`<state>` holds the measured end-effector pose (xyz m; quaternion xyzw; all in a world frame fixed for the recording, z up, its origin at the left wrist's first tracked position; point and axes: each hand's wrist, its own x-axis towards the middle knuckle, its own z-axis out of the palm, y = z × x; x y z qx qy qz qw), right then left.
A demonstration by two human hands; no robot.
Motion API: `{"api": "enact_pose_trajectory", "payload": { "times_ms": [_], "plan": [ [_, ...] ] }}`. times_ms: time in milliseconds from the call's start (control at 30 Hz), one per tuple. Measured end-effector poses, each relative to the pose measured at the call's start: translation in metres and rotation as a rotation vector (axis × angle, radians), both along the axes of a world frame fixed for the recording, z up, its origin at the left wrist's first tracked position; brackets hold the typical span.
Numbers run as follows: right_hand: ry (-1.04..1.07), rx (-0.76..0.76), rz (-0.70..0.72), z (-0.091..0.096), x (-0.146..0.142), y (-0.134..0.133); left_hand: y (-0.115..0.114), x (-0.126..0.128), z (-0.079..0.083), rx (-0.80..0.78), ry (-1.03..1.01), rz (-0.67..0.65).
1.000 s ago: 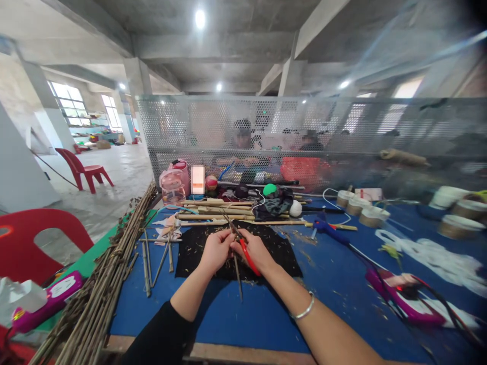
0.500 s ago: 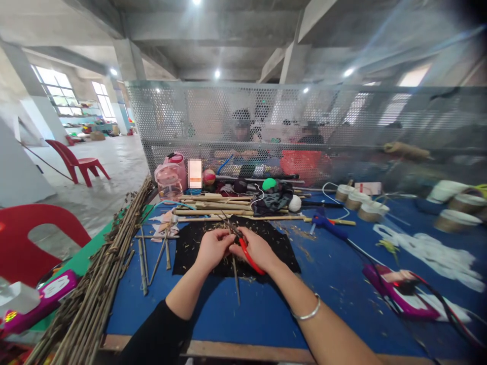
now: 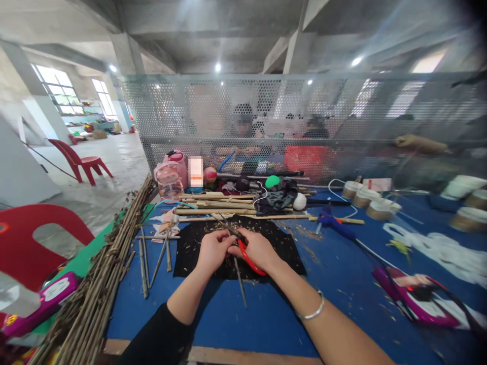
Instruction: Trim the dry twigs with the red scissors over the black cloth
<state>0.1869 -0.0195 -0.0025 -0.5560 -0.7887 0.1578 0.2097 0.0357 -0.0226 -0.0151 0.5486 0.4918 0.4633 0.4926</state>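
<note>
My left hand (image 3: 213,250) is closed around a thin brown stick (image 3: 240,280) whose lower end points toward me over the blue table. My right hand (image 3: 259,248) grips red-handled scissors (image 3: 248,257), with the blades at the stick just beyond my left fingers. Both hands work above a black cloth (image 3: 282,242) littered with small wood shavings. A silver bangle (image 3: 312,309) sits on my right wrist.
A long bundle of twigs (image 3: 99,284) lies along the table's left edge. Loose sticks (image 3: 160,257), bamboo pieces (image 3: 216,205), a pink jar (image 3: 168,180), a blue glue gun (image 3: 332,223), tape rolls (image 3: 369,203) and a magenta tool (image 3: 414,299) surround the cloth. People sit behind a mesh screen (image 3: 266,111). Red chairs (image 3: 34,238) stand left.
My hands stay together on the stick and scissors over the black cloth. The view has shifted slightly; the stick's lower end now points a little more to the right.
</note>
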Motion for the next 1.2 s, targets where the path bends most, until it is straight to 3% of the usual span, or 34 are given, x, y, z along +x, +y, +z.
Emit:
{"api": "enact_pose_trajectory", "payload": {
  "times_ms": [267,567,833,1067,1200],
  "plan": [
    [-0.025,0.006,-0.022,0.000,0.000,-0.001,0.003,0.000,-0.003,-0.083,-0.081,-0.001],
    [0.056,0.074,0.061,-0.002,0.001,0.001,0.003,0.000,0.001,0.033,0.004,0.040],
    [0.043,0.093,0.013,-0.016,0.013,-0.004,-0.003,0.013,0.005,-0.135,-0.007,0.123],
    [0.046,0.105,0.014,-0.026,0.021,-0.003,-0.004,0.016,0.008,-0.070,0.069,0.080],
    [0.092,0.095,0.022,-0.022,0.018,-0.004,-0.004,0.016,0.011,-0.076,0.051,0.047]
  ]
}}
